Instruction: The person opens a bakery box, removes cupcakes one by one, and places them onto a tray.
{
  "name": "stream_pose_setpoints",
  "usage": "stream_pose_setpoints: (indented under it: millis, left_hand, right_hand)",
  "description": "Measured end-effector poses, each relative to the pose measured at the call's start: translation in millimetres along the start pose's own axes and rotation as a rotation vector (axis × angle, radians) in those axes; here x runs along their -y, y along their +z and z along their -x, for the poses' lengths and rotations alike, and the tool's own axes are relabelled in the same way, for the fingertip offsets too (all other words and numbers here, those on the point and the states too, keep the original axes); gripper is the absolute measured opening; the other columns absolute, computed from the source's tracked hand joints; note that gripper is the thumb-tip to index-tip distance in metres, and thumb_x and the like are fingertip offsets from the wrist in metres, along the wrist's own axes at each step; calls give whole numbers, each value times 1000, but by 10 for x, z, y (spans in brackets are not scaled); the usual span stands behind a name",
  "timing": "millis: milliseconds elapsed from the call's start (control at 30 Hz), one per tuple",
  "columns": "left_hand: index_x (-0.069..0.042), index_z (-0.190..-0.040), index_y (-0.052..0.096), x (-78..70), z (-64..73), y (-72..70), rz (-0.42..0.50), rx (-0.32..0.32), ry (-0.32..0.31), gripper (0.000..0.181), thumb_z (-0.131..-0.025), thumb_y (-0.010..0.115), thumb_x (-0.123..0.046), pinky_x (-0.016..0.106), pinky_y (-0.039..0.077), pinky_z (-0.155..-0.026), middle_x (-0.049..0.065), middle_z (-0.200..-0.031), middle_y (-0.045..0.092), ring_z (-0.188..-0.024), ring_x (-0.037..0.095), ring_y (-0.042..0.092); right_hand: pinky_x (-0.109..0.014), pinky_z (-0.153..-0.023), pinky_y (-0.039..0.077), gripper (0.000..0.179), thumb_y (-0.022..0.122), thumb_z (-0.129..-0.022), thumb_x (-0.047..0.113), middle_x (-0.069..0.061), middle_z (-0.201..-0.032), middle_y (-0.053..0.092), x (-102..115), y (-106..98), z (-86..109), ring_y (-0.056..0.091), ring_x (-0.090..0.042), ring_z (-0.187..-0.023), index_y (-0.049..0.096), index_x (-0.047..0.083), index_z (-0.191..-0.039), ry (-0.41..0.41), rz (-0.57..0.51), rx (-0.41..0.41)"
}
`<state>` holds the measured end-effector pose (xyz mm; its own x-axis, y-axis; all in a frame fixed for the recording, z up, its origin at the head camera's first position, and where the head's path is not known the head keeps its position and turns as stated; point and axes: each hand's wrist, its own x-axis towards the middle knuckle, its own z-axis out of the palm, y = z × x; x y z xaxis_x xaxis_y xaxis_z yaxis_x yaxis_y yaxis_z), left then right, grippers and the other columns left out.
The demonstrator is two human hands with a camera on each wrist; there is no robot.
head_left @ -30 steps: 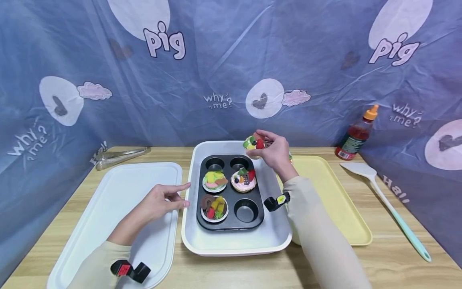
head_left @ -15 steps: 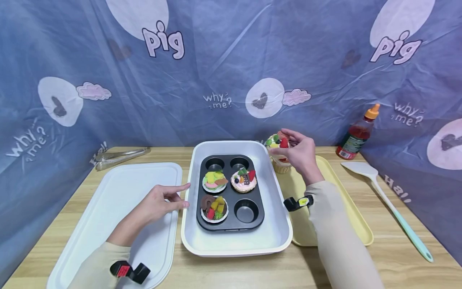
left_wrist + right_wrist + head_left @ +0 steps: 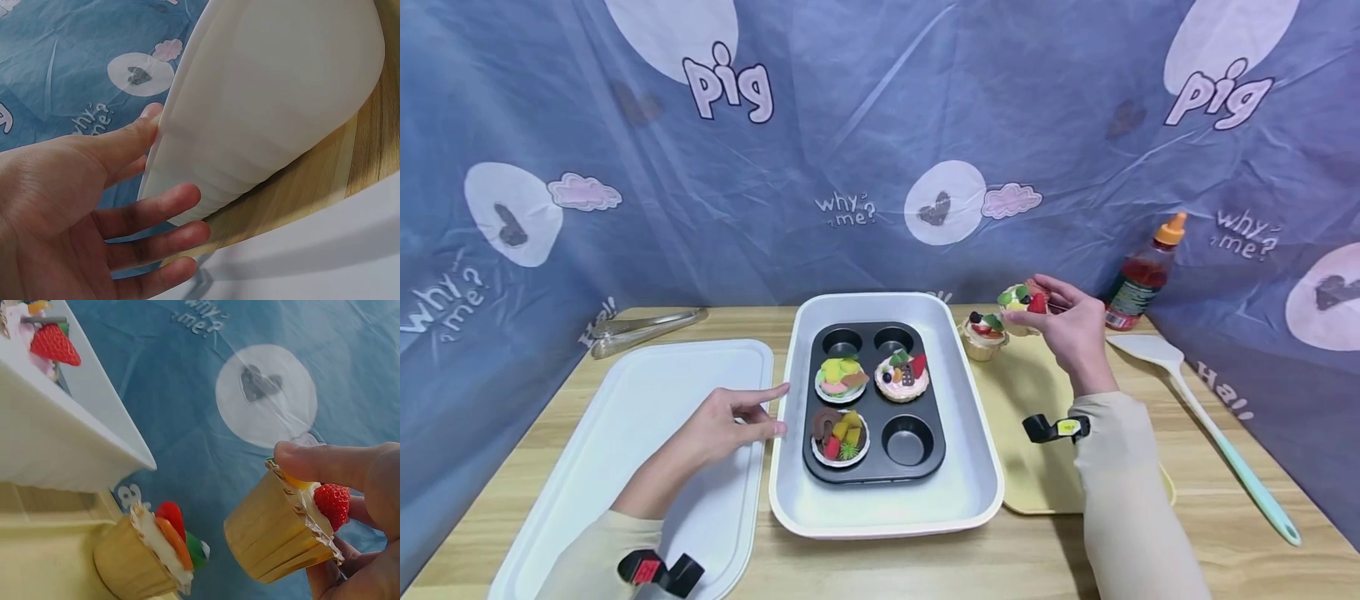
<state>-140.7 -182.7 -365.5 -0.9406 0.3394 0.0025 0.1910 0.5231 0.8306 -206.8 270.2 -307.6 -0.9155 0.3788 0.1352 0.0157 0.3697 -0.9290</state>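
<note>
My right hand (image 3: 1067, 321) grips a toy cupcake (image 3: 278, 531) in a golden wrapper by its upper edge. This cupcake, topped with strawberry and green fruit, is over the yellow tray (image 3: 1037, 475). Left of it on that tray stands another fruit cupcake (image 3: 982, 335). My left hand (image 3: 726, 425) is at the left rim of a white basin (image 3: 880, 525), thumb tip and fingertips right at the edge, other fingers loosely extended beside its wall. A black muffin tin (image 3: 871, 421) lies in the basin, holding a green-yellow cupcake (image 3: 841, 379), a pink one (image 3: 901, 375) and a brown one (image 3: 839, 437).
A white tray (image 3: 655, 433) lies left of the basin, with metal tongs (image 3: 643, 329) behind it. On the right are a spatula (image 3: 1217, 433) with a mint handle and a red sauce bottle (image 3: 1142, 279). A blue printed cloth (image 3: 820, 150) hangs behind the table.
My right hand has carried the cupcake rightward from above the basin to over the yellow tray, uncovering the standing cupcake. The left hand stays at the rim.
</note>
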Motion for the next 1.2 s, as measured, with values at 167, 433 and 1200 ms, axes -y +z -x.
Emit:
stream_pose_setpoints:
  millis: [167, 433, 1200]
  left_hand:
    - [-7, -137, 63, -8, 14, -5, 4, 0, -1, 57, -85, 82, -22, 23, 44, -58, 5, -81, 75, -72, 9, 59]
    - [-8, -137, 62, 0, 28, -5, -7, -5, -3, 57, -85, 82, -21, 23, 44, -58, 5, -81, 75, -71, 9, 58]
    - [-5, -136, 63, 18, 9, -26, -6, 4, 40, 55, -86, 81, -19, 22, 41, -61, 6, -81, 76, -72, 6, 60]
  right_hand:
    - [-7, -75, 49, 77, 93, -73, 20, -8, -139, 63, -61, -56, -36, 58, -7, -111, 60, 18, -142, 56, 15, -27]
    - [-6, -75, 49, 79, 93, -72, 20, 7, -132, 68, -142, -148, -95, 57, -5, -114, 59, 18, -143, 132, -34, -53]
    - [-23, -100, 47, 75, 87, -79, 27, -10, -142, 61, -491, -153, -223, 56, -18, -126, 55, 15, -146, 149, 214, -67]
